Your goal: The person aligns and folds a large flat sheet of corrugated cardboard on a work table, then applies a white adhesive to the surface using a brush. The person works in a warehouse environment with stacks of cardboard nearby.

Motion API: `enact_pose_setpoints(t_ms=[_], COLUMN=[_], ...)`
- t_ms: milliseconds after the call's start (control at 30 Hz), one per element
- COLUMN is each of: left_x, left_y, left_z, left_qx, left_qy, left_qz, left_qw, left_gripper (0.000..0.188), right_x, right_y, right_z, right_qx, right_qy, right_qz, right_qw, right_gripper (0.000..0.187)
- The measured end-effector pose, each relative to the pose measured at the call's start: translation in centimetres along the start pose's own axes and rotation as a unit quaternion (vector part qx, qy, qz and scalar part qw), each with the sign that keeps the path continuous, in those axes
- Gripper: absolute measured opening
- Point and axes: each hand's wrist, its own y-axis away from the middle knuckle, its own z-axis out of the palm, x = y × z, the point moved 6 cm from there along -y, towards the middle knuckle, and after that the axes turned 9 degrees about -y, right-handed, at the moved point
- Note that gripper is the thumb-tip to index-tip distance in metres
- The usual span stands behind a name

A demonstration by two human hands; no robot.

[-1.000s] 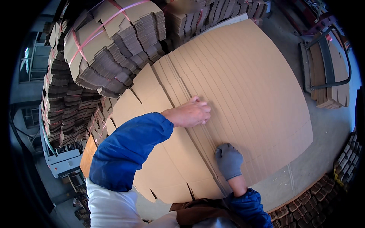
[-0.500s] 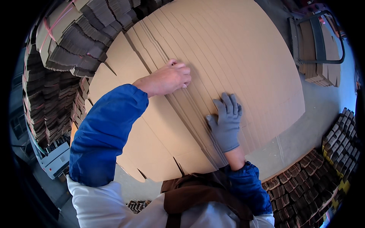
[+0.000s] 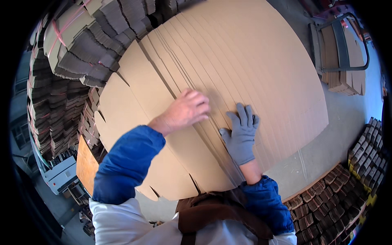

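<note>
Overlapping brown cardboard sheets (image 3: 269, 69) lie fanned out in front of me, their edges making a row of narrow steps. Slots are cut into the left flap of the uppermost-left sheet (image 3: 163, 143). My bare left hand (image 3: 185, 109) is over the stepped edges at the middle, its fingers curled and slightly blurred; whatever lies beneath the fingertips is hidden. Farther right and nearer to me, my right hand (image 3: 241, 134) wears a grey glove. It rests on the sheets with fingers stretched and spread, holding nothing.
Tall stacks of bundled cardboard (image 3: 87, 51) tied with pink strapping crowd the left and far left. A trolley (image 3: 341, 45) loaded with cardboard stands at the far right. More bundles (image 3: 322, 200) sit on the floor at near right. At left are an orange-brown board (image 3: 86, 163) and a pale machine (image 3: 63, 173).
My left hand has slid along the stepped edges toward me and slightly right, fingers still curled. My right hand stays nearly in place on the sheets.
</note>
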Motion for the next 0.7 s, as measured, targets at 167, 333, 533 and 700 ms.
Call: enact_pose_setpoints(t_ms=[167, 333, 533, 700], left_x=[0.2, 0.0, -0.1, -0.2], left_y=[0.8, 0.4, 1.1, 1.4], left_z=[0.7, 1.1, 1.2, 1.0], left_qx=[-0.010, -0.027, -0.045, -0.019], left_qy=[0.041, 0.058, 0.075, 0.080], left_qz=[-0.040, -0.031, -0.039, -0.037], left_qw=[0.998, 0.997, 0.995, 0.996], left_gripper=[0.036, 0.038, 0.037, 0.038], right_x=[-0.3, 0.1, 0.0, 0.1], right_y=[0.2, 0.3, 0.2, 0.3], right_z=[0.0, 0.0, 0.0, 0.0], right_qx=[0.013, 0.005, -0.001, 0.001], right_qy=[0.003, 0.009, 0.009, 0.010], right_qz=[-0.012, -0.006, -0.008, -0.006], right_qw=[1.000, 1.000, 1.000, 1.000], right_gripper=[0.059, 0.059, 0.059, 0.058])
